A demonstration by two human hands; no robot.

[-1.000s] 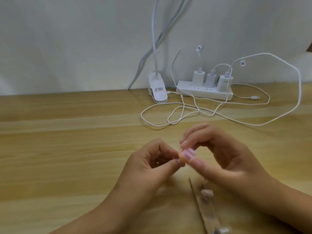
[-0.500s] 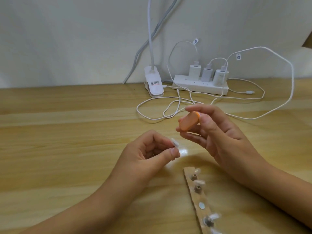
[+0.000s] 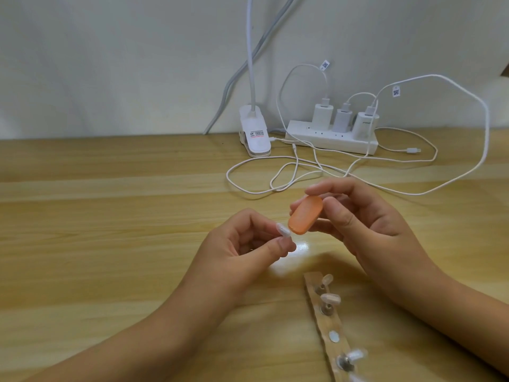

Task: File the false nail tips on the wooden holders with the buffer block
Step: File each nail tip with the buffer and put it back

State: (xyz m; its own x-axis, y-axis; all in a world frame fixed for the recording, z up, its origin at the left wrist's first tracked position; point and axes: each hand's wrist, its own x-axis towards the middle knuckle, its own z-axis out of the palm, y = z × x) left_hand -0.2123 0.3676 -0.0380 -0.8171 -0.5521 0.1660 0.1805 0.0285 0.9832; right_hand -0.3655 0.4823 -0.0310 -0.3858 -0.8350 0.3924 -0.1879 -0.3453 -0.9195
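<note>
Wooden table [image 3: 110, 216], white wall [image 3: 110, 51], power strip [image 3: 330, 139], cables [image 3: 275, 172]

At the far edge of the wooden desk [image 3: 110, 216], a white clip lamp base [image 3: 254, 133] sits beside a power strip [image 3: 330, 139] holding three chargers [image 3: 343, 119], white cables [image 3: 275, 175] looping nearer.

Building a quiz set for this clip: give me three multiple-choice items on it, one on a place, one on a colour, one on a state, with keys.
1. Where does the wooden holder strip lie?
A. beside the power strip
B. on the table below the right hand
C. in the left hand

2. What colour is the buffer block?
A. orange
B. blue
C. white

3. What does the left hand do?
A. lies flat
B. pinches a nail tip
C. grips a cable

Key: B, the strip lies near the bottom edge under the right hand; A, it is orange; B, fingertips pinch the nail tip.
</note>
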